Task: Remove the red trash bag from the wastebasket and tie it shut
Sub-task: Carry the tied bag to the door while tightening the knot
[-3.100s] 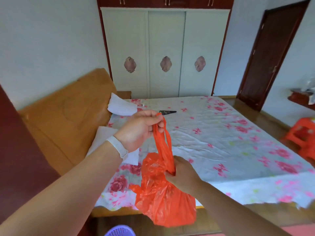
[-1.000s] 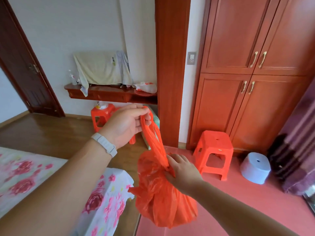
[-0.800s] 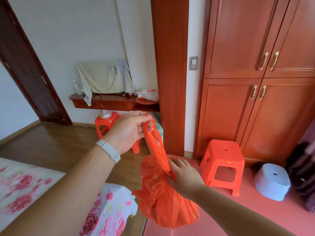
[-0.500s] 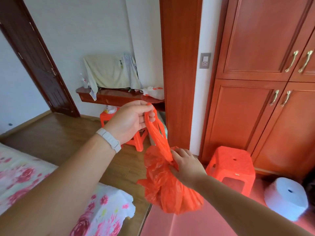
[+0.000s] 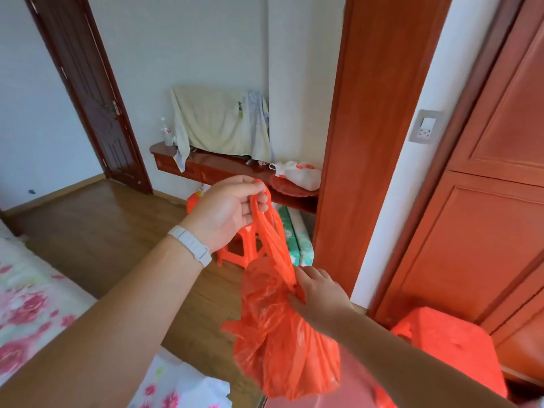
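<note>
Red trash bag (image 5: 282, 343) hangs mid-air, 6 o'clock, no wastebasket visible. Left hand (image 5: 226, 212) closed on handles (image 5: 269, 231); right hand (image 5: 316, 293) pinching neck. Risk: thin handles slipping, bag drops untied.

One head camera, looking forward and down over your arms.

You have a single wide-angle view from your head, so no second view shares any part of the scene. It faces a room corner: the dark door (image 5: 88, 92) stands at the far left, the wall shelf (image 5: 223, 172) straight ahead, the wooden post (image 5: 362, 142) right of centre, the wardrobe (image 5: 497, 225) along the right edge. Your forearms enter from the bottom corners and fill much of the lower frame, so the camera sits close to your left hand (image 5: 226, 210), your right hand (image 5: 321, 295) and the red bag (image 5: 279, 343) between them. The bed edge (image 5: 32, 304) cuts the lower left. Straight lines bend toward the edges.
</note>
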A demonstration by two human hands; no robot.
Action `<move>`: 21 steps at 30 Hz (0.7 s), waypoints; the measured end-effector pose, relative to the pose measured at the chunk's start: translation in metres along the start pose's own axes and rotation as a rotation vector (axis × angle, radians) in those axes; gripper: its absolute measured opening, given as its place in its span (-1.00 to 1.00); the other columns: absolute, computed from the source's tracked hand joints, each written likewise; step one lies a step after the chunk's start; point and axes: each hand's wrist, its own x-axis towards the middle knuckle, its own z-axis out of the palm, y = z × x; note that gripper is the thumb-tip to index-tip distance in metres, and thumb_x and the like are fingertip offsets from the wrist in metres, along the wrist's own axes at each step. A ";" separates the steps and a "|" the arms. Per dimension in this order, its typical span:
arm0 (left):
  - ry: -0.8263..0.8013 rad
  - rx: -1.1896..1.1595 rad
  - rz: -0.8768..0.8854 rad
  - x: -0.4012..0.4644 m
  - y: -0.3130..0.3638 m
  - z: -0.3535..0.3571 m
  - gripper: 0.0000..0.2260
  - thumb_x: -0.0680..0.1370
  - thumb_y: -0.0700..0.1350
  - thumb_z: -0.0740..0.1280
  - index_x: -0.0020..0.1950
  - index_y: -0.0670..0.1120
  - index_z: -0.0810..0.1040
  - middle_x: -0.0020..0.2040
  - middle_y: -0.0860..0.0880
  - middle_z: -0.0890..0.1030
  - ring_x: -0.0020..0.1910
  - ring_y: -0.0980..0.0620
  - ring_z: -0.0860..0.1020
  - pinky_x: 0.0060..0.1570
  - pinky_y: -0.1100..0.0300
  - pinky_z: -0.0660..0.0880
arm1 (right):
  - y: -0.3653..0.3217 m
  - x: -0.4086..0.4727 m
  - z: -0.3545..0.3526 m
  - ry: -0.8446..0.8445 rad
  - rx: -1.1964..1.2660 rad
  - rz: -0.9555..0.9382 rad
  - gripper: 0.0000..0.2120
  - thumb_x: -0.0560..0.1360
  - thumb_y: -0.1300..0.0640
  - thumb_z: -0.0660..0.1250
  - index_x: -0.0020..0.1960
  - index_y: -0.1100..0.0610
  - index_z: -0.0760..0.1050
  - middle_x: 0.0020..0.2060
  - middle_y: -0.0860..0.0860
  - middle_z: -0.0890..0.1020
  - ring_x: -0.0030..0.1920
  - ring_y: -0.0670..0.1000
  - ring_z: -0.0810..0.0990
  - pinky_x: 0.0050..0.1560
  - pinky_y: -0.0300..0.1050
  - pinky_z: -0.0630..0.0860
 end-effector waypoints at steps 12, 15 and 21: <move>0.041 -0.026 -0.005 0.171 0.033 -0.114 -0.92 0.52 -0.23 0.29 -0.17 -0.13 0.51 -0.30 -0.06 0.56 -0.29 0.01 0.56 -0.21 0.21 0.52 | -0.007 0.219 0.015 -0.042 -0.054 -0.052 -0.47 0.55 -0.17 0.13 0.47 -0.10 0.12 0.39 -0.03 0.37 0.35 0.12 0.36 0.19 0.10 0.48; 0.041 -0.021 -0.002 0.203 0.036 -0.126 -0.92 0.52 -0.24 0.29 -0.17 -0.12 0.50 -0.30 -0.06 0.56 -0.28 0.01 0.55 -0.23 0.22 0.52 | 0.000 0.257 0.015 -0.049 -0.040 -0.068 -0.47 0.55 -0.16 0.14 0.47 -0.10 0.13 0.40 -0.04 0.37 0.35 0.12 0.36 0.20 0.11 0.47; 0.099 0.002 -0.009 0.280 0.030 -0.144 -0.93 0.53 -0.23 0.29 -0.16 -0.12 0.49 -0.29 -0.07 0.55 -0.25 -0.01 0.56 -0.22 0.21 0.52 | 0.029 0.342 0.030 -0.051 -0.036 -0.163 -0.48 0.53 -0.15 0.12 0.46 -0.06 0.17 0.41 0.00 0.37 0.37 0.13 0.33 0.32 0.12 0.37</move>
